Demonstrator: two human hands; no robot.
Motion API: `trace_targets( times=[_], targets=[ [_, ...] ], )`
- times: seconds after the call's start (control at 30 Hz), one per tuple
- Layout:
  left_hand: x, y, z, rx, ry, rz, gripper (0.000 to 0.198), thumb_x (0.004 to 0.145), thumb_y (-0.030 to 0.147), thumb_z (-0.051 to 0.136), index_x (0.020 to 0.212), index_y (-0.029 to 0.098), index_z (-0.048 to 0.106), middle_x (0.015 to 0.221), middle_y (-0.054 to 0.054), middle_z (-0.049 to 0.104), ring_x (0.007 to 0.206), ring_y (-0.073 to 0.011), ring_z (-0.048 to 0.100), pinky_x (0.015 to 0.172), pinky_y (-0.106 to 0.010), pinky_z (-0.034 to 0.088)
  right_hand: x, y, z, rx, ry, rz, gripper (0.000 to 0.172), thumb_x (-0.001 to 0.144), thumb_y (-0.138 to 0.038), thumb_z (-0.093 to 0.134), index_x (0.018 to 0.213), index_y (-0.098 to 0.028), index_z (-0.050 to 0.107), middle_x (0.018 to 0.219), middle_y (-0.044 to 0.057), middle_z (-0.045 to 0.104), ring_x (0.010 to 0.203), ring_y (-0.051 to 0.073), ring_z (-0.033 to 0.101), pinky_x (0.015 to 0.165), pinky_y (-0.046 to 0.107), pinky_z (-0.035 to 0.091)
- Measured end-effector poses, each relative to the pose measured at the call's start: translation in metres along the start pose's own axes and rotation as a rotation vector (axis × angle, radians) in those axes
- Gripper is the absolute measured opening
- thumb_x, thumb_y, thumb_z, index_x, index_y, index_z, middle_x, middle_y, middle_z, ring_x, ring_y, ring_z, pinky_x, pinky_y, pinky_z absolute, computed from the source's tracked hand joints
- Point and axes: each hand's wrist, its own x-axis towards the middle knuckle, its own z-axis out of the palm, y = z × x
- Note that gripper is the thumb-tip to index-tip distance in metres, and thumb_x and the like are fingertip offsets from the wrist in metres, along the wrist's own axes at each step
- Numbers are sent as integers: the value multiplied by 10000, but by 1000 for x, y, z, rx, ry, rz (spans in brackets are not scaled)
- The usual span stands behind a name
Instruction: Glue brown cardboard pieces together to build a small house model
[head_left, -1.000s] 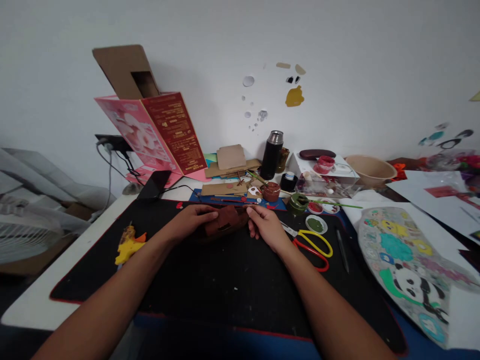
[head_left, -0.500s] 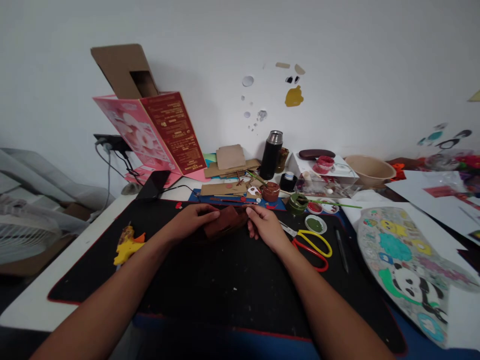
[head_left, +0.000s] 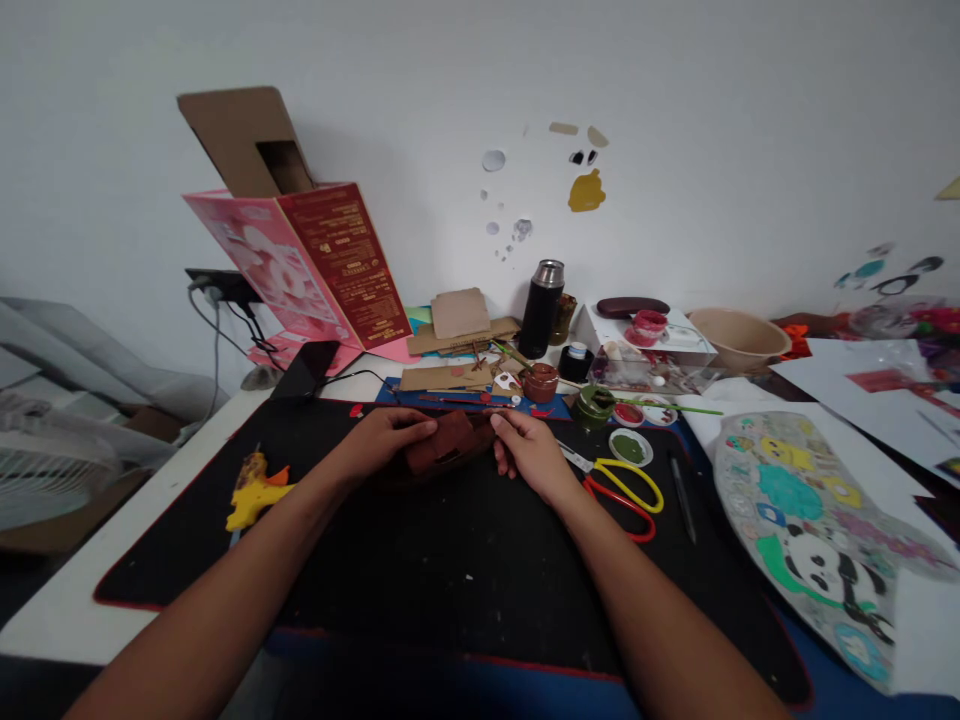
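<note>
Both my hands hold a small brown painted cardboard piece [head_left: 448, 443] just above the far middle of a black mat [head_left: 450, 560]. My left hand [head_left: 386, 440] grips its left end with the fingers curled over it. My right hand [head_left: 529, 450] pinches its right end between thumb and fingers. The piece lies roughly level, tilted slightly up to the right.
Yellow-and-red scissors [head_left: 626, 490] and a dark pen [head_left: 682, 487] lie right of my right hand. Paint pots [head_left: 541, 383], a green jar [head_left: 592, 408] and a black flask [head_left: 542, 310] stand behind. A yellow glue gun [head_left: 255, 488] is at the left, a panda painting [head_left: 810, 530] at the right.
</note>
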Motion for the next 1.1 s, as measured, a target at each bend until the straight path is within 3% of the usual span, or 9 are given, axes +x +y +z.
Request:
trace_targets(
  times=[0.2,0.37,0.63,0.77,0.9,1.1],
  targets=[
    [-2,1,2,-34,-5,-4,566,849,709,599,1060,231,815,1163,-55,812,1113,-334,712,987,-425,529,1,2,-1,-1,-2,-8,418,913,-586,610,1040,-191,665,588,-68,576,417,106,564,365,188,389],
    [-12,0,-6,-69,19,79,594,866,698,620,1254,267,749,1344,-52,743,1255,-333,664,1083,-442,501,1,2,0,-16,-5,-6,395,923,-568,601,1033,-195,668,584,-66,572,418,110,561,366,191,389],
    [-29,-6,-24,174,29,13,570,848,714,611,1116,245,794,1174,-79,799,1103,-344,721,974,-422,537,0,1,1,-50,-16,-14,377,934,-542,589,1052,-194,674,586,-64,573,416,108,558,365,188,384],
    [-29,-6,-23,188,-19,19,566,838,716,615,1083,240,798,1135,-78,806,1087,-342,723,928,-402,541,0,1,2,-57,-14,-14,369,936,-533,578,1038,-191,669,581,-65,569,417,108,558,368,189,386],
    [-26,-6,-21,197,5,29,523,821,692,634,1036,246,802,1096,-68,811,1049,-332,724,917,-399,534,0,1,2,-63,-9,-10,353,941,-522,575,1019,-190,666,583,-64,570,420,106,560,369,187,384],
    [-19,-7,-19,128,-22,-37,545,796,697,632,985,209,786,988,-67,809,932,-310,731,810,-370,537,0,0,2,-62,-7,-2,353,939,-529,580,985,-187,652,580,-66,566,416,103,558,368,184,383]
  ],
)
